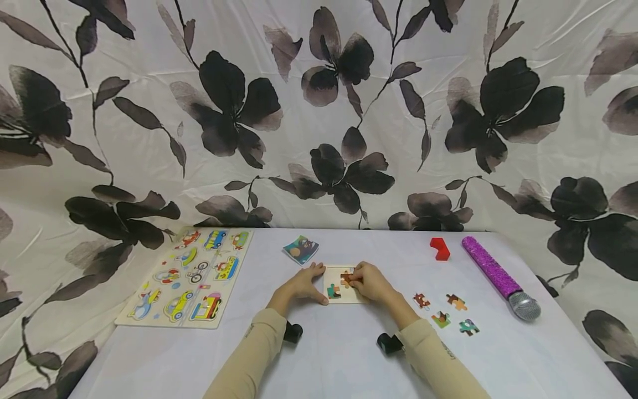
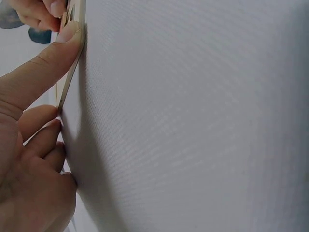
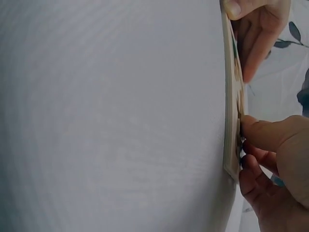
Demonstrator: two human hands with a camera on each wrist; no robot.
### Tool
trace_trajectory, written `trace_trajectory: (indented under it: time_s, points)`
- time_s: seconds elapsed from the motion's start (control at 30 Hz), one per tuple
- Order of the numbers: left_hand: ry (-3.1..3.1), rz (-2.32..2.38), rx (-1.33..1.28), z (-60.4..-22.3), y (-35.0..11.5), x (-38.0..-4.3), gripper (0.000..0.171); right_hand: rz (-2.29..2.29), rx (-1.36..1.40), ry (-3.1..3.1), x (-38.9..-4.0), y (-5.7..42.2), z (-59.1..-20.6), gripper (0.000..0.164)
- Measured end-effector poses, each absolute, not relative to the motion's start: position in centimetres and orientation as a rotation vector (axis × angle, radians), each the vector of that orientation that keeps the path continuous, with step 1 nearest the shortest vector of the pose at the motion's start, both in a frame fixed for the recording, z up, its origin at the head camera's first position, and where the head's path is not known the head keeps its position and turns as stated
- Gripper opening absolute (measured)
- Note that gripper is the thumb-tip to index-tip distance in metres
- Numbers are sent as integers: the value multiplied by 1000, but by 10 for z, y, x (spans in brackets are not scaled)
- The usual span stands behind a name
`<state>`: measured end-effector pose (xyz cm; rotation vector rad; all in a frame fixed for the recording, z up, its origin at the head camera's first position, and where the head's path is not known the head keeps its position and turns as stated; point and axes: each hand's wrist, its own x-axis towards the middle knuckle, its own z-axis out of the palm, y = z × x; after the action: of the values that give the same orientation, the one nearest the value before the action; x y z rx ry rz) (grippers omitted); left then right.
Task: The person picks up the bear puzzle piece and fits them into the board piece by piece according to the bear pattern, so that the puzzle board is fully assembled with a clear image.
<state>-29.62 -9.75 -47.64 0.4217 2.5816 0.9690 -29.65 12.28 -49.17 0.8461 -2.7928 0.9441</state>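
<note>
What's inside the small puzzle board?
A teal jigsaw piece lower left, at least one brown piece centrally. The right hand hides part of the board; contents there unseen.

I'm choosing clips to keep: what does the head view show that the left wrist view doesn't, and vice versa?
Only the head view: vehicle board, card, red block, microphone and four loose pieces.

Only the left wrist view: a side-on close-up of the tray, and the left thumbnail.

Both, at least in part: the tray, left hand, right hand, table and floral backdrop.
</note>
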Motion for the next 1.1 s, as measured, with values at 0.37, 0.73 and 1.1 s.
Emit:
trace_trajectory:
  time_s: [0.37,0.73,1.1]
  points:
    - [2589,961,437,-478,-98,-298,93,992,844,-2786,-297,124,-494,13]
    - [2580,977,443,-479,-97,-296,92,1100,777,-2801,-297,125,-496,13]
    - [2690,913,488,-478,-93,-291,80,1197,676,-2765,-299,125,-498,5]
